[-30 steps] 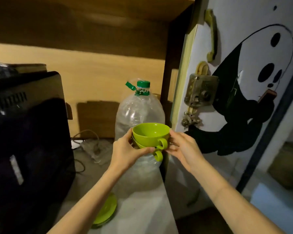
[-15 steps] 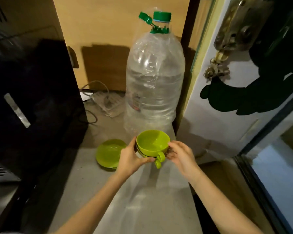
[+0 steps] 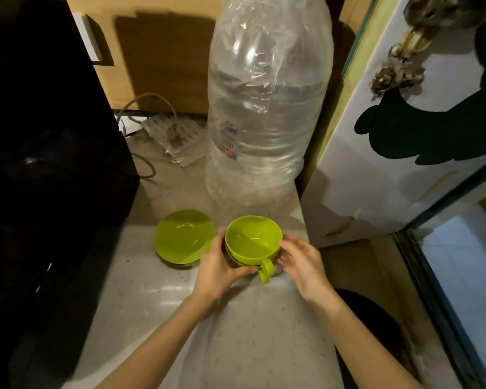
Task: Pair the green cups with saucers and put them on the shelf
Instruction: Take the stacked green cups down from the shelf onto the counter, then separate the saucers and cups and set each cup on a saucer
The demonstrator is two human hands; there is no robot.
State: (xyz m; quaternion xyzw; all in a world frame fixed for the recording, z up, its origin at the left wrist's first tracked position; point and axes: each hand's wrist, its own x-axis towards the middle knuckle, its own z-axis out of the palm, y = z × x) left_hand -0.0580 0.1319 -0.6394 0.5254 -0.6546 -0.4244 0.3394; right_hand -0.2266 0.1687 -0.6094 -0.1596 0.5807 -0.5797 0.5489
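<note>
Green plastic stacked cups (image 3: 253,242) gripped between your left hand (image 3: 218,269) and right hand (image 3: 303,263); green plastic saucers (image 3: 183,237) just beside, on your left.

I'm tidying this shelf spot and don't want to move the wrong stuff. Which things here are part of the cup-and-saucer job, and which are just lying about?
Part of the job:
stacked green cups, held by left hand and right hand
green saucers

Just lying about:
large clear water bottle
power strip with its cable
black appliance
</note>
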